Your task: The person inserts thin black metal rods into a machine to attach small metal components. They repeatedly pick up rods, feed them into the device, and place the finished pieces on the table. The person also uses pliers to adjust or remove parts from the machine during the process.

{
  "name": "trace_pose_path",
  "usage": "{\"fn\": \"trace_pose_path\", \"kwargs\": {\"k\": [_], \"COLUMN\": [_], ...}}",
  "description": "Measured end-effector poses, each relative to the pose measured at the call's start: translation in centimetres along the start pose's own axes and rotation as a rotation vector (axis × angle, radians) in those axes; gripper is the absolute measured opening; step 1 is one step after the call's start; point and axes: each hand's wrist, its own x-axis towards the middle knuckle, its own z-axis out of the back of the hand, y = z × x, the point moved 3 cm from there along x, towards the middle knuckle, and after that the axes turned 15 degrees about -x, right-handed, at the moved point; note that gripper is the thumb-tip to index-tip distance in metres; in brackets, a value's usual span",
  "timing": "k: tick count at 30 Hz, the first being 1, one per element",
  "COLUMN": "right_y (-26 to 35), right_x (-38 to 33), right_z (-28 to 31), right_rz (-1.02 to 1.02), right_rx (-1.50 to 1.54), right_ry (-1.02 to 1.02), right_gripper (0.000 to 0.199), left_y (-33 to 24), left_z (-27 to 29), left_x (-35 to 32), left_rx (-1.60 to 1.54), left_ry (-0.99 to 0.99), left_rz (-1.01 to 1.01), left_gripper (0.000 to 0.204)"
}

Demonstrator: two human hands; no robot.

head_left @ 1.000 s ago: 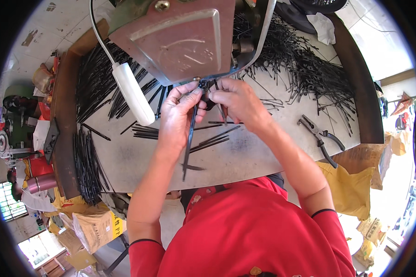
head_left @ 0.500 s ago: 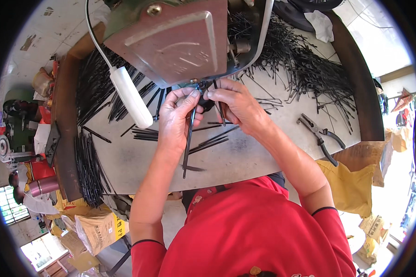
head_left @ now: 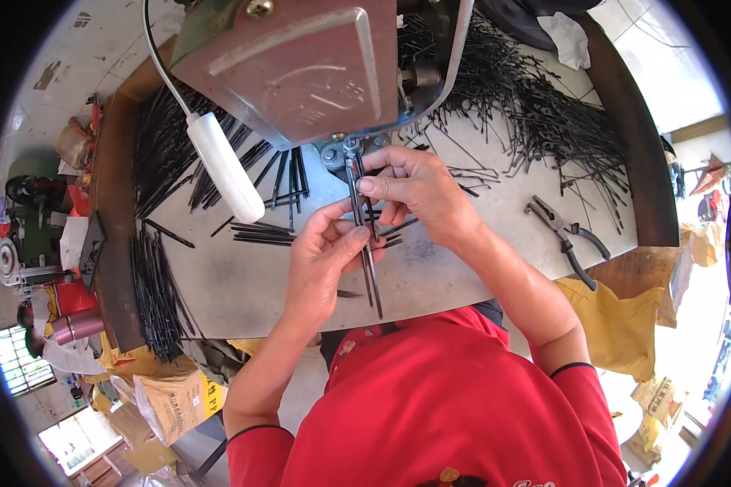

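Note:
In front of the machine's head, my left hand (head_left: 329,252) pinches long thin black rods (head_left: 372,280) between thumb and fingers; their lower ends point down toward my body. My right hand (head_left: 426,195) is closed near the upper part of the same rods, just below the machine's small metal tip (head_left: 351,144). A shorter dark rod also runs down between my two hands; which fingers bear it is partly hidden. The green and maroon machine head (head_left: 292,77) stands over the table right above my hands.
A white lamp (head_left: 226,166) hangs left of the machine. Heaps of black rods (head_left: 536,105) cover the back right, and a bundle of rods (head_left: 156,296) lies at the left edge. Pliers (head_left: 567,239) rest on the right. A raised wooden rim (head_left: 650,162) borders the table (head_left: 463,272).
My left hand has come down and right, away from the machine's tip. My right hand has moved slightly right and down. The rods now lie together between both hands.

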Motion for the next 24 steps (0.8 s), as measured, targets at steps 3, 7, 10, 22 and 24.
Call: {"fn": "trace_pose_path", "kwargs": {"k": [3,7,10,22,24], "right_y": [-0.4,-0.5,-0.5,0.7,0.5], "right_x": [-0.4,-1.0,-1.5,-1.5,-1.4], "right_z": [0.1,0.2,-0.3,1.4,1.5], "right_rz": [-0.010,0.027,0.021,-0.032,-0.045], "right_rx": [0.046,0.093,0.082,0.008,0.130], "right_ry": [-0.020,-0.115,-0.119,0.131,0.066], "right_gripper": [0.024,0.026,0.028,0.029,0.030], "left_y": [0.1,0.5,0.5,-0.1,-1.0], "left_z": [0.5,0.9,0.3,-0.5,-0.2], "left_x": [0.2,0.4,0.2,-0.4,0.3], "left_rx": [-0.027,-0.056,-0.085,0.614,0.635], "left_ry": [-0.009,-0.035,-0.038,-0.024,-0.030], "left_rz": [0.039,0.017,0.041,-0.420,-0.406], "left_gripper": [0.040,0.037,0.037,0.031,0.034]}}
